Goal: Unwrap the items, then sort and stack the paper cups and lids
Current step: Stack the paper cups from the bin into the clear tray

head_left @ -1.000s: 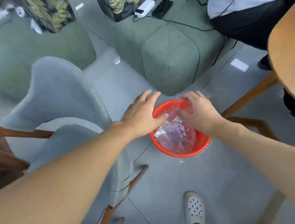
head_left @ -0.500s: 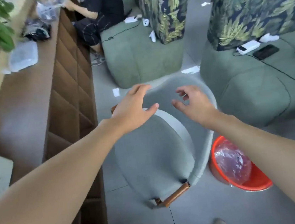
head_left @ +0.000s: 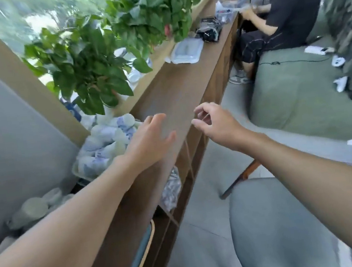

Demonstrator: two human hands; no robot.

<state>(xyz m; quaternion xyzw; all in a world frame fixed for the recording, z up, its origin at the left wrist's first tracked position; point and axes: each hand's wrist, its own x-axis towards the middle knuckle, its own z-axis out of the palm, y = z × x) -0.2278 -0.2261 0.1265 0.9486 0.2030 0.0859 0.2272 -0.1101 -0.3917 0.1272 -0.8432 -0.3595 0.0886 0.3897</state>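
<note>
View: head, the only one; motion blur throughout.
Progress: judged early to middle. No unwrapped stack of cups or lids shows anywhere on the counter [head_left: 176,93], so unwrapping, sorting and stacking all appear to be left.
Left hand [head_left: 149,141]: fingers straight and slightly spread, holding nothing, above the counter's near stretch.
Right hand [head_left: 216,124]: at 3 o'clock of the left, fingers loosely curled, thumb and forefinger apart, nothing between them.
Wrapped cups [head_left: 105,139]: white-and-blue heap at 9 o'clock of the left hand, just beside it; contact cannot be told.
Heap's container: seemingly a clear tub [head_left: 78,171], or a bag; too blurred to say which.
Pale round shapes [head_left: 31,208]: at 8 o'clock of the frame, possibly lids or more cups; uncertain.
Clear lidded box [head_left: 186,52]: at 12 o'clock of the hands, well apart; contents unreadable.
Shelf under counter: crumpled film [head_left: 171,189], and below it a blue tray [head_left: 144,250], contents hidden.
Next, as a judgement: the left hand is placed to take the heap.
</note>
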